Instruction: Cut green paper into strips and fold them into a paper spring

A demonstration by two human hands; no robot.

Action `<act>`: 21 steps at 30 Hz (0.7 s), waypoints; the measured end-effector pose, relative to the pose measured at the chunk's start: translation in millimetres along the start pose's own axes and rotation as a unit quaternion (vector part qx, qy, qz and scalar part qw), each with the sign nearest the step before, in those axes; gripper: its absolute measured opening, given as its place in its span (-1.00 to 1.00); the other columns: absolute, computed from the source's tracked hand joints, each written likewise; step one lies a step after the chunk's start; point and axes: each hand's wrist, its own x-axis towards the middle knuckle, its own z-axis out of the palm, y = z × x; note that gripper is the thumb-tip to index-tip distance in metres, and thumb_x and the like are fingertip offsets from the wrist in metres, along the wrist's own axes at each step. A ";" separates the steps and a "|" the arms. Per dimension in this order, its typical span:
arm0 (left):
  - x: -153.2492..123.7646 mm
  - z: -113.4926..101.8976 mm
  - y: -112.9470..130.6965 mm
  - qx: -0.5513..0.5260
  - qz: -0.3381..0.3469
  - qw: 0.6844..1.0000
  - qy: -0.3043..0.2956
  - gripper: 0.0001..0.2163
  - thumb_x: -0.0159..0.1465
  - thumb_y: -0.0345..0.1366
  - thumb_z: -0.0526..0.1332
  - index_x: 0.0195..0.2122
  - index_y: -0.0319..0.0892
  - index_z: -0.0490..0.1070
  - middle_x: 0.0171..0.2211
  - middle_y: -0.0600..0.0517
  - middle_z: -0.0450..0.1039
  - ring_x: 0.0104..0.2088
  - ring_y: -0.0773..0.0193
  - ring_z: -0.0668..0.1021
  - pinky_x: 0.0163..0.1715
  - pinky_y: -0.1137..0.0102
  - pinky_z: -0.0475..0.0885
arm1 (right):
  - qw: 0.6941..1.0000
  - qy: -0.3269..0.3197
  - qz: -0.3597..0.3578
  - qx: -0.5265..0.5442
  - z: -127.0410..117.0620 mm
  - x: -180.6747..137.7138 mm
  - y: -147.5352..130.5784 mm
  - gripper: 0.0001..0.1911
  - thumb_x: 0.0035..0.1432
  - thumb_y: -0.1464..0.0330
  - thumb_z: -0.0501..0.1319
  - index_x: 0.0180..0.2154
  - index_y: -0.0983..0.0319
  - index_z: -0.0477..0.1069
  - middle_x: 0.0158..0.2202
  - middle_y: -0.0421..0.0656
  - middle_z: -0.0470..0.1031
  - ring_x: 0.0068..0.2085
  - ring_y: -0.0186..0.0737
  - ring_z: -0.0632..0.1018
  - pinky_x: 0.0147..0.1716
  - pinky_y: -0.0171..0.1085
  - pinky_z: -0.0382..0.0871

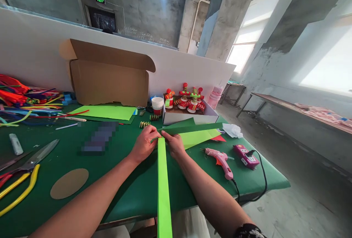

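A long bright green paper strip point(163, 186) runs from the table's near edge up to both hands. My left hand point(143, 143) pinches its far end from the left. My right hand point(173, 143) pinches the same end from the right, where a dark green strip point(192, 127) crosses it and leads off to the right. A light green folded sheet point(199, 136) lies just right of my right hand. Both hands rest on the green table cover point(132, 190).
A pink glue gun point(221, 159) and a pink power strip point(245, 155) lie to the right. An open cardboard box point(110, 80), a white box of red figures point(189, 111), paper cups point(157, 105), scissors point(30, 161), yellow-handled pliers point(19, 190), a cardboard oval point(69, 183) and pipe cleaners point(22, 99) surround them.
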 end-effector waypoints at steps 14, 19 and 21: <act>4.2 7.9 -9.4 -0.293 -0.265 0.917 0.046 -0.61 -0.02 0.08 0.34 -0.35 -0.14 0.47 -0.39 0.01 0.57 -0.29 0.14 0.57 -0.22 0.29 0.45 | 0.992 -0.007 -0.023 -0.126 -4.4 -0.1 -1.3 -0.63 -0.22 0.13 0.42 -0.70 0.25 0.40 -0.69 -0.23 0.32 -0.53 -0.32 0.33 -0.45 -0.26 0.18; 6.4 3.0 -2.2 -0.337 -0.296 0.893 0.039 -0.57 -0.10 0.06 0.41 -0.34 -0.15 0.46 -0.38 0.02 0.59 -0.29 0.14 0.57 -0.24 0.30 0.45 | 0.987 -0.020 -0.032 -0.156 -5.2 -0.7 -2.4 -0.62 -0.18 0.13 0.39 -0.71 0.26 0.38 -0.70 -0.23 0.31 -0.55 -0.35 0.29 -0.49 -0.27 0.13; 6.8 1.7 -0.9 -0.351 -0.309 0.883 0.041 -0.55 -0.13 0.03 0.43 -0.33 -0.16 0.45 -0.39 0.03 0.58 -0.31 0.16 0.56 -0.27 0.32 0.45 | 0.985 -0.021 -0.035 -0.166 -5.1 -1.3 -3.8 -0.63 -0.17 0.15 0.38 -0.72 0.26 0.38 -0.70 -0.24 0.29 -0.56 -0.36 0.27 -0.50 -0.28 0.10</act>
